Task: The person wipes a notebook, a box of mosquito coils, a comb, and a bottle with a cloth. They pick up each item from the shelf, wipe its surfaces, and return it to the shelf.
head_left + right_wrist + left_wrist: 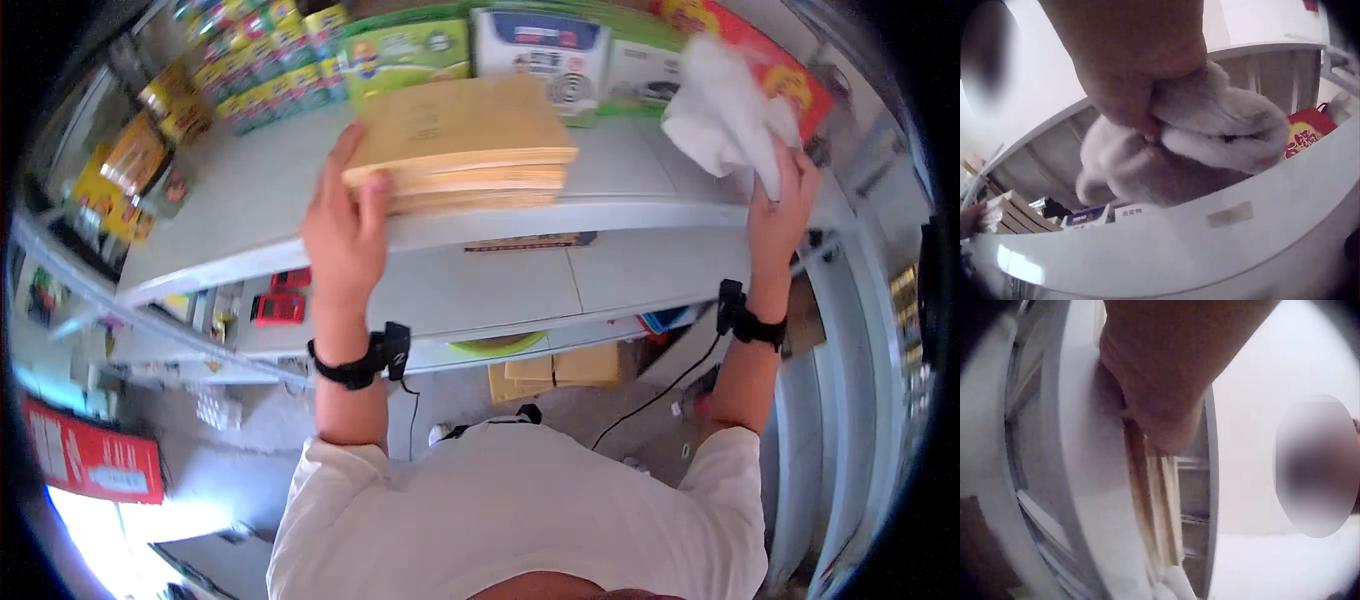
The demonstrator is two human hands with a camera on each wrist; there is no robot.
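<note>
A stack of yellow-brown kraft envelopes (460, 125) lies at the front of the upper shelf. My left hand (345, 225) grips its left end, with the thumb on the front side and the fingers along the left edge. In the left wrist view that hand hides part of the stack's layered edges (1163, 506). Over the right part of the same shelf, my right hand (785, 205) holds a white cloth (715, 110), blurred in the head view. Close up in the right wrist view, the cloth (1210, 134) hangs bunched in folds beneath the fingers.
Behind the stack stand green boxes (410, 55), a white-and-blue box (540, 60) and a red package (800, 85). Several small cans (270, 75) and yellow containers (175, 105) fill the left end. A lower shelf (480, 285) bears red gadgets (278, 308); more envelopes (570, 370) lie below.
</note>
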